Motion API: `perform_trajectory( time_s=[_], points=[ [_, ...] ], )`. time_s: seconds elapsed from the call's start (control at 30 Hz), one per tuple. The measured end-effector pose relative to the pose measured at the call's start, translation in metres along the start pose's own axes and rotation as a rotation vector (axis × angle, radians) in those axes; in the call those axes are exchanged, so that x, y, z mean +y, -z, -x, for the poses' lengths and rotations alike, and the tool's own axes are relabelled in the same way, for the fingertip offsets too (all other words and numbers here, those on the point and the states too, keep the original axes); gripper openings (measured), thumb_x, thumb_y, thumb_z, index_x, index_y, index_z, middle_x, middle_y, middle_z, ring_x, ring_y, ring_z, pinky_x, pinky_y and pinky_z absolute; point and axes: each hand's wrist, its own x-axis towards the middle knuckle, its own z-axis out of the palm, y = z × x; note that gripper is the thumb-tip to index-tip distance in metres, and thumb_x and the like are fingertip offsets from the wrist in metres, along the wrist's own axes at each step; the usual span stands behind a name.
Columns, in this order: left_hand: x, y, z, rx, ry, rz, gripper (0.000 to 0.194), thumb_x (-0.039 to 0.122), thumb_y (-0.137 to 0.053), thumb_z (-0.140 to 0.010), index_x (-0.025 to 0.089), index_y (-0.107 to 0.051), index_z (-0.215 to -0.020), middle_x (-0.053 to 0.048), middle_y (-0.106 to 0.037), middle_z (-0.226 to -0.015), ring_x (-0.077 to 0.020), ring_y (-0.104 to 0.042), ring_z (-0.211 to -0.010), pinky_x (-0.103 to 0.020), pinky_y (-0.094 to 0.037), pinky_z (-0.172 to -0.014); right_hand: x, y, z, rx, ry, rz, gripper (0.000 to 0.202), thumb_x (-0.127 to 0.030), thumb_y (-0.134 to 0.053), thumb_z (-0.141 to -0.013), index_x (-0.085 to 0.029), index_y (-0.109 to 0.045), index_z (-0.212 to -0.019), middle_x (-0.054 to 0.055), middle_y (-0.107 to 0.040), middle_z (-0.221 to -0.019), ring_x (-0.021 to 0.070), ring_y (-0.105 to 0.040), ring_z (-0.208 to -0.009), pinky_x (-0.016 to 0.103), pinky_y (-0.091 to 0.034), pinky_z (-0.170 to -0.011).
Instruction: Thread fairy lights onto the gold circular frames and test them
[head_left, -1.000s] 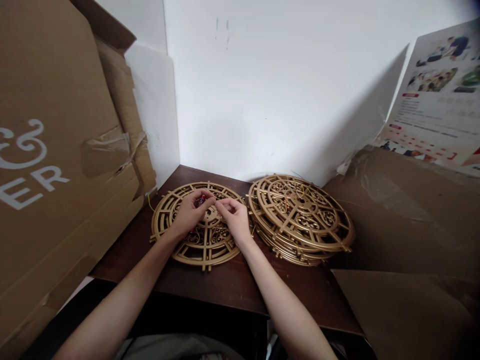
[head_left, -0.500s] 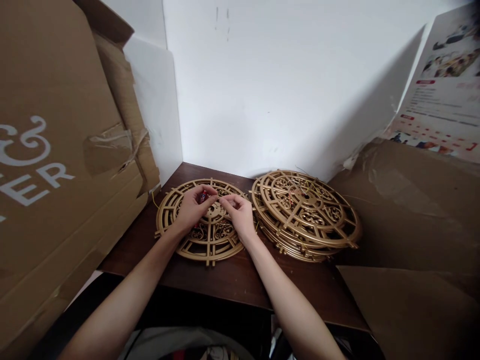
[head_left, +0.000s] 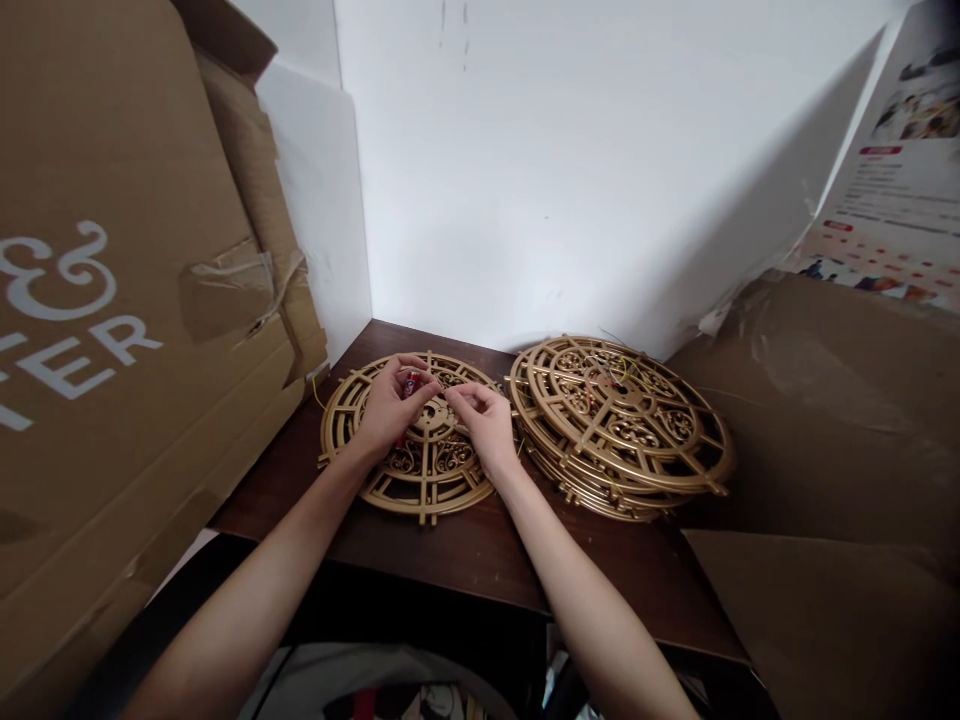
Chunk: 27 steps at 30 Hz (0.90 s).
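A gold openwork disc (head_left: 426, 478) with scrollwork lies flat on the dark brown table. Over its left half, my left hand (head_left: 386, 408) is closed around a small red cylinder-like piece (head_left: 411, 382), mostly covered by the fingers. My right hand (head_left: 486, 425) hovers over the disc's right half, thumb and forefinger pinched together. Whatever sits in that pinch is too small to make out. The fingertips of both hands come close together above the disc's centre.
Right of the disc stands a stack of similar gold discs (head_left: 637, 400), thin wires on top. A large cardboard box (head_left: 112, 200) borders the table (head_left: 480, 550) on the left, another cardboard piece (head_left: 840, 400) on the right. Behind rises a white wall (head_left: 562, 150).
The view has shifted slightly, so everything sits a little further right. My right fingertips have drawn slightly away from the left ones; more of the red piece shows.
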Motion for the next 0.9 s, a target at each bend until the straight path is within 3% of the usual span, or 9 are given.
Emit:
perform_trajectory(
  time_s=[0.37, 0.53, 0.67, 0.9],
  points=[
    [0.003, -0.001, 0.001, -0.011, 0.053, 0.106, 0.039, 0.031, -0.073, -0.071, 0.019, -0.048, -0.098, 0.005, -0.060, -0.069, -0.0023, -0.034, -0.040, -0.015, -0.023, -0.035, -0.001, 0.000, -0.001, 0.064, 0.017, -0.006, 0.026, -0.039, -0.074, -0.067, -0.015, -0.067, -0.073, -0.004, -0.053, -0.055, 0.0084, -0.042, -0.052, 0.023, -0.033, -0.051],
    [0.001, -0.002, 0.001, -0.107, 0.084, 0.241, 0.029, 0.029, -0.059, -0.079, 0.022, -0.040, -0.100, 0.001, -0.065, -0.073, -0.0091, -0.048, -0.052, -0.016, -0.034, -0.040, 0.000, -0.001, 0.000, 0.094, 0.011, -0.074, 0.026, -0.040, -0.074, -0.067, -0.015, -0.066, -0.075, -0.004, -0.056, -0.056, 0.0085, -0.043, -0.052, 0.022, -0.034, -0.050],
    [0.001, -0.003, 0.003, -0.176, 0.086, 0.187, 0.034, 0.033, -0.064, -0.080, 0.021, -0.039, -0.100, 0.000, -0.067, -0.076, -0.0081, -0.052, -0.051, -0.020, -0.043, -0.046, -0.002, -0.001, 0.000, 0.103, 0.041, -0.108, 0.026, -0.040, -0.072, -0.069, -0.016, -0.065, -0.076, -0.003, -0.061, -0.062, 0.0086, -0.046, -0.053, 0.023, -0.038, -0.052],
    [0.011, -0.005, 0.008, -0.197, 0.024, 0.041, 0.027, 0.034, -0.069, -0.078, 0.017, -0.054, -0.092, -0.002, -0.068, -0.077, -0.0094, -0.059, -0.052, -0.018, -0.043, -0.042, -0.009, 0.001, 0.001, 0.099, 0.116, -0.075, 0.023, -0.038, -0.070, -0.073, -0.016, -0.063, -0.077, -0.004, -0.059, -0.059, 0.0091, -0.048, -0.053, 0.023, -0.040, -0.053]
  ],
)
